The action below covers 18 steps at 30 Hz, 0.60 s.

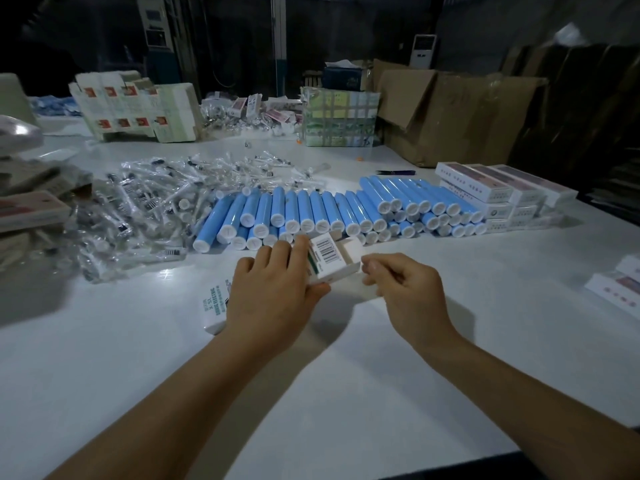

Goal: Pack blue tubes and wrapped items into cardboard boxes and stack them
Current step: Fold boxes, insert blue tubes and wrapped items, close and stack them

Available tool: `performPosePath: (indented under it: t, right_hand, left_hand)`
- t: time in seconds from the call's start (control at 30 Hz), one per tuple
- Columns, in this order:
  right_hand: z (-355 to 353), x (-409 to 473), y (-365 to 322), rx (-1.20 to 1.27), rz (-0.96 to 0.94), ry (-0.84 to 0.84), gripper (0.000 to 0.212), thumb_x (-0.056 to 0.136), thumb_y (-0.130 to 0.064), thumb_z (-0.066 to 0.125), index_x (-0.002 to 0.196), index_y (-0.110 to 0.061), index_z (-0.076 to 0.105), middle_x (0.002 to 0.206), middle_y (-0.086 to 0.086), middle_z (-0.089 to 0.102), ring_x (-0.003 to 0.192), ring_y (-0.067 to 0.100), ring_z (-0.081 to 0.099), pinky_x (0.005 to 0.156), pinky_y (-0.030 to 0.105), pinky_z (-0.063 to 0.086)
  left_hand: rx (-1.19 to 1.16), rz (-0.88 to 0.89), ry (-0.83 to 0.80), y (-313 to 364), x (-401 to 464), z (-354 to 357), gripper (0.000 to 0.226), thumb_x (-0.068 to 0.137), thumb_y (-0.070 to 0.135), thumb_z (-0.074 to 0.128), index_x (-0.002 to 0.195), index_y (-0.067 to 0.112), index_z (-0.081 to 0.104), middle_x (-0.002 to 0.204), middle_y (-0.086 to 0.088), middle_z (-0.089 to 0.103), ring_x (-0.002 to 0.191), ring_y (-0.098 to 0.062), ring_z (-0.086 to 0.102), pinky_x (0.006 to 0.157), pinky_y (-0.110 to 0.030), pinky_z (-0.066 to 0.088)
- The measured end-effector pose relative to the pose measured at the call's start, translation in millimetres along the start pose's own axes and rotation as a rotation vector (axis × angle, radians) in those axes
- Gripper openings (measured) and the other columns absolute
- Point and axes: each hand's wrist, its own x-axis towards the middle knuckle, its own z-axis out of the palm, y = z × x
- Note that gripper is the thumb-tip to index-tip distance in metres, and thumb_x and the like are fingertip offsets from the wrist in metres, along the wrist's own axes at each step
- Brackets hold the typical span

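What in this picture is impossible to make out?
All in the head view:
- Whether the box held by the left hand contains anything: its open end faces away.
- What the right hand pinches: its curled fingers hide it.
- Small print on the stacked boxes: too small.
- The back of the room: too dark.

A broad, glossy white table (381,393) fills the dim room. Behind it stand a tall white floor air conditioner (423,50) and dark, unlit walls (242,36).
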Motion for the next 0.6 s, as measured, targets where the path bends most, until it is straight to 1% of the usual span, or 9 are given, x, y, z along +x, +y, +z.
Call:
performPosePath:
  t: [0.13,0.2,0.27,0.3,0.37,0.43,0.5,0.57,0.6]
  right_hand:
    - [4,0,3,0.097,0.083,-0.031,0.024,0.090,-0.002,0.058,0.102,-0.019,0.070,0.075,-0.017,0.072,0.068,-0.001,0.065,0.058,0.010,0.047]
    - [5,-1,4,0.135,0.122,-0.065,0.026,0.090,-0.003,0.059,0.112,-0.013,0.068,0.088,-0.011,0.074,0.074,-0.001,0.066,0.062,0.009,0.047]
    - [7,-5,4,0.100,0.115,-0.116,0.032,0.091,-0.003,0.059,0.120,-0.015,0.064,0.100,-0.003,0.073,0.080,0.000,0.066,0.067,0.009,0.049]
    - [8,-5,4,0.082,0.111,-0.128,0.036,0.091,-0.004,0.058,0.125,-0.016,0.060,0.097,-0.007,0.074,0.078,-0.002,0.066,0.066,0.009,0.049]
    - [7,-4,2,0.066,0.109,-0.132,0.045,0.093,-0.008,0.056,0.136,-0.017,0.050,0.077,-0.015,0.073,0.068,-0.005,0.062,0.059,0.008,0.047]
    - [5,-1,1,0.070,0.124,-0.133,0.052,0.094,-0.011,0.056,0.143,-0.019,0.041,0.071,-0.008,0.071,0.065,-0.004,0.060,0.055,0.009,0.046]
    - [6,1,1,0.082,0.158,-0.136,0.058,0.093,-0.013,0.057,0.146,-0.020,0.035,0.069,-0.006,0.070,0.069,-0.001,0.064,0.057,0.011,0.047]
    - [9,1,2,0.078,0.184,-0.145,0.056,0.093,-0.017,0.059,0.145,-0.020,0.037,0.065,-0.011,0.068,0.073,-0.002,0.066,0.059,0.010,0.049]
    - [10,2,2,0.064,0.179,-0.150,0.051,0.093,-0.018,0.060,0.141,-0.020,0.043,0.064,-0.013,0.067,0.073,-0.002,0.067,0.060,0.010,0.049]
  left_hand:
    - [0.019,0.007,0.003,1,-1,1,0.074,0.089,0.062,0.036,0.147,0.019,0.022,0.134,-0.002,0.046,0.117,-0.022,0.044,0.092,-0.036,0.036]
    - [0.037,0.020,-0.006,2,-2,2,0.073,0.090,0.062,0.034,0.148,0.019,0.021,0.135,-0.001,0.045,0.117,-0.022,0.043,0.093,-0.036,0.035]
    - [0.040,0.039,-0.013,4,-3,4,0.072,0.090,0.062,0.033,0.147,0.020,0.021,0.134,-0.001,0.046,0.116,-0.021,0.043,0.094,-0.036,0.034]
    - [0.042,0.046,-0.012,4,-3,4,0.072,0.090,0.062,0.033,0.147,0.020,0.021,0.133,0.000,0.046,0.116,-0.021,0.043,0.094,-0.036,0.034]
    - [0.049,0.054,-0.007,5,-4,4,0.072,0.089,0.062,0.033,0.147,0.020,0.022,0.132,0.000,0.047,0.114,-0.021,0.044,0.093,-0.036,0.035]
    - [0.060,0.064,-0.009,7,-5,4,0.073,0.089,0.063,0.033,0.147,0.020,0.022,0.131,0.000,0.048,0.113,-0.021,0.045,0.093,-0.036,0.035]
    - [0.077,0.081,-0.017,9,-5,5,0.073,0.090,0.063,0.034,0.147,0.019,0.021,0.131,0.000,0.048,0.112,-0.021,0.045,0.092,-0.035,0.035]
    - [0.105,0.102,-0.025,12,-6,7,0.074,0.090,0.063,0.035,0.147,0.018,0.021,0.129,-0.001,0.048,0.111,-0.021,0.046,0.090,-0.036,0.035]
    - [0.115,0.113,-0.028,13,-6,7,0.074,0.089,0.062,0.035,0.146,0.017,0.022,0.129,-0.001,0.049,0.110,-0.022,0.046,0.090,-0.036,0.035]
